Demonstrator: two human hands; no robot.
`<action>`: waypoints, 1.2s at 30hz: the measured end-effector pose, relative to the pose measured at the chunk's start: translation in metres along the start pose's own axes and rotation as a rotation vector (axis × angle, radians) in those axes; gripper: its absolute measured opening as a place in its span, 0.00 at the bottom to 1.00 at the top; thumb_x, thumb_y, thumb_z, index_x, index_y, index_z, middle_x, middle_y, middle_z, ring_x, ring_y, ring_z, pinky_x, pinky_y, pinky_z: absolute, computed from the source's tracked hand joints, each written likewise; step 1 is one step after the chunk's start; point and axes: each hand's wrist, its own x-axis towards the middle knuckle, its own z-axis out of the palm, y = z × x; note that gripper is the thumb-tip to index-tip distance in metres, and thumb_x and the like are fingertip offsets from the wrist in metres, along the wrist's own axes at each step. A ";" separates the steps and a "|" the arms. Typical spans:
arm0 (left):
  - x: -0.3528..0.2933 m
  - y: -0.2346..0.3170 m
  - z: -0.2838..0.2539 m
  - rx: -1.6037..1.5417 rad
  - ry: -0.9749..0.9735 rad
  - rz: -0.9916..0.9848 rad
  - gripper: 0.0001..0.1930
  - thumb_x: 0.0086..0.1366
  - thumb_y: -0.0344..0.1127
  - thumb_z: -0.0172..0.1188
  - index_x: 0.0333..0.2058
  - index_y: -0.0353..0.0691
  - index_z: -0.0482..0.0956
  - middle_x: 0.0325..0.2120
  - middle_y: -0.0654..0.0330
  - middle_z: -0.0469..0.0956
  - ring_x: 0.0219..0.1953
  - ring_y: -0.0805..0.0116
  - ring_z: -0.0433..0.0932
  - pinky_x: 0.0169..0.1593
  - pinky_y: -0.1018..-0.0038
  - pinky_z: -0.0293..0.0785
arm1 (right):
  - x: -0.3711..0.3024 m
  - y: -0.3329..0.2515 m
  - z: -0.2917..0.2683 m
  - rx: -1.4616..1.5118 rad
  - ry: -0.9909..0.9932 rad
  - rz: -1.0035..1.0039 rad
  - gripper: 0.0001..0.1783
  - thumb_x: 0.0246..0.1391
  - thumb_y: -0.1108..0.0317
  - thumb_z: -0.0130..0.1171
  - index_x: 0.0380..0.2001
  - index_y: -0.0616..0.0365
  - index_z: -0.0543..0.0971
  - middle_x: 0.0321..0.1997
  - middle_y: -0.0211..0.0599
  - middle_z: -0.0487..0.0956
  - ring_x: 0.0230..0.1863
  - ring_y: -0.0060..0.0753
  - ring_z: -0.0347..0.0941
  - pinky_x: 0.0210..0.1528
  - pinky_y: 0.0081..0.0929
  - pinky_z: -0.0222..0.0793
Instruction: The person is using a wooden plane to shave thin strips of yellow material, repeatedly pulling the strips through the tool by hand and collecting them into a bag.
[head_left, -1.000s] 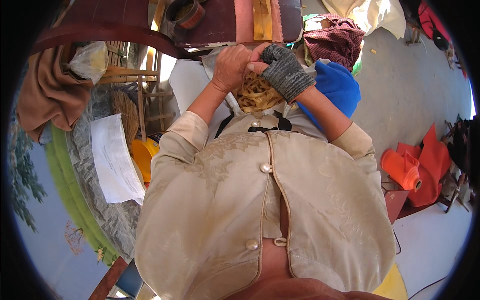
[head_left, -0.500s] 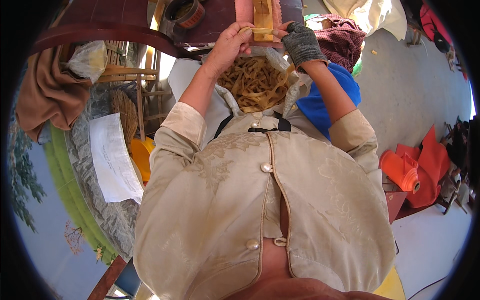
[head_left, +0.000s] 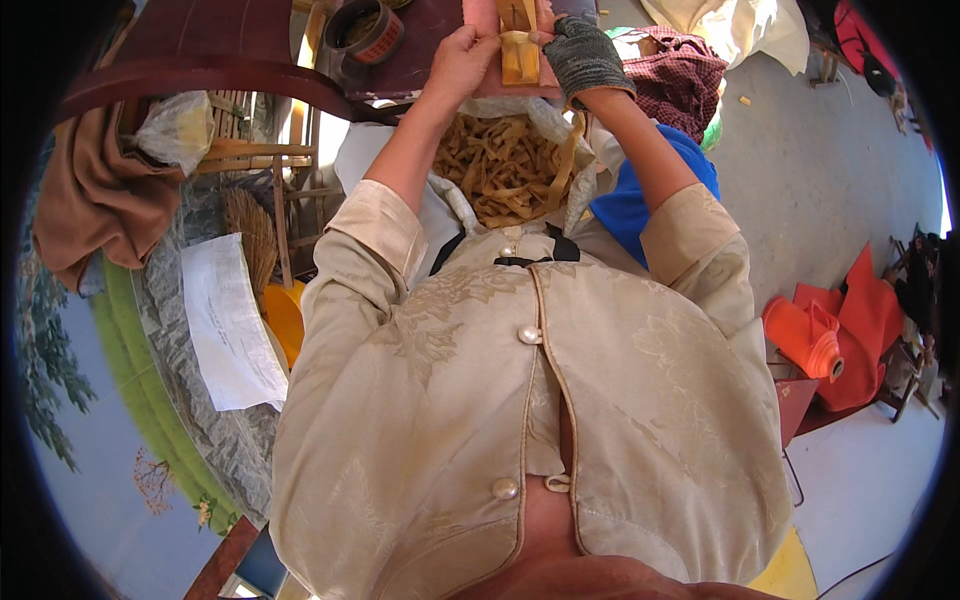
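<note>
My left hand [head_left: 464,62], bare, pinches one end of a pale tan flat strip [head_left: 515,38]. At the strip's other end, my right hand [head_left: 588,62], in a grey knitted fingerless glove, has its thumb and fingers closed on it. The strip lies stretched across a narrow yellowish wooden block [head_left: 520,68], which rests on a pink cloth [head_left: 481,12] at the near edge of a dark red table [head_left: 425,52]. Below the hands, an open whitish sack [head_left: 456,198] on my lap is filled with loose tan strips [head_left: 500,165]. One longer strip [head_left: 567,165] hangs over the sack's right side.
A dark bowl [head_left: 368,32] stands on the table, left of my hands. A checked dark red cloth bag [head_left: 676,80] and a blue cloth [head_left: 665,185] lie to the right. A wooden chair frame [head_left: 280,205] is at left. An orange-red flask [head_left: 803,338] is at far right.
Both hands have moved slightly farther from me with the strip, which now crosses the wooden block higher up. More of the block's near end shows. The strips in the sack look much the same.
</note>
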 end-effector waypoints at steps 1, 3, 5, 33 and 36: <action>0.004 -0.007 0.003 0.117 0.006 0.033 0.11 0.55 0.41 0.55 0.31 0.40 0.76 0.19 0.61 0.74 0.23 0.72 0.72 0.28 0.74 0.68 | 0.001 0.019 0.017 -0.123 -0.050 0.010 0.20 0.49 0.51 0.53 0.31 0.59 0.77 0.32 0.47 0.77 0.36 0.49 0.73 0.40 0.40 0.67; -0.006 0.002 0.001 0.238 -0.004 -0.059 0.12 0.54 0.41 0.56 0.31 0.40 0.76 0.20 0.57 0.74 0.25 0.66 0.74 0.31 0.69 0.69 | -0.005 0.027 0.019 -0.168 -0.081 0.103 0.19 0.49 0.51 0.53 0.31 0.58 0.77 0.30 0.49 0.76 0.35 0.50 0.73 0.38 0.39 0.68; -0.020 0.002 -0.004 0.280 -0.038 -0.116 0.13 0.53 0.43 0.56 0.33 0.40 0.76 0.23 0.55 0.75 0.30 0.60 0.75 0.37 0.68 0.69 | -0.015 0.033 0.015 -0.037 -0.033 0.093 0.20 0.49 0.51 0.53 0.31 0.58 0.76 0.29 0.48 0.76 0.34 0.49 0.73 0.38 0.39 0.68; -0.127 0.042 0.000 0.324 0.156 0.385 0.10 0.58 0.27 0.48 0.40 0.40 0.72 0.28 0.55 0.72 0.38 0.56 0.71 0.41 0.69 0.68 | -0.092 -0.027 0.024 0.587 -0.096 -0.205 0.13 0.57 0.59 0.46 0.30 0.58 0.72 0.23 0.34 0.72 0.22 0.31 0.69 0.27 0.23 0.65; -0.123 0.052 -0.002 0.200 0.299 0.515 0.10 0.57 0.24 0.48 0.38 0.40 0.71 0.26 0.54 0.72 0.34 0.53 0.72 0.40 0.68 0.68 | -0.088 -0.032 0.017 1.103 -0.565 0.268 0.11 0.56 0.59 0.48 0.29 0.55 0.73 0.23 0.30 0.72 0.20 0.18 0.67 0.22 0.15 0.62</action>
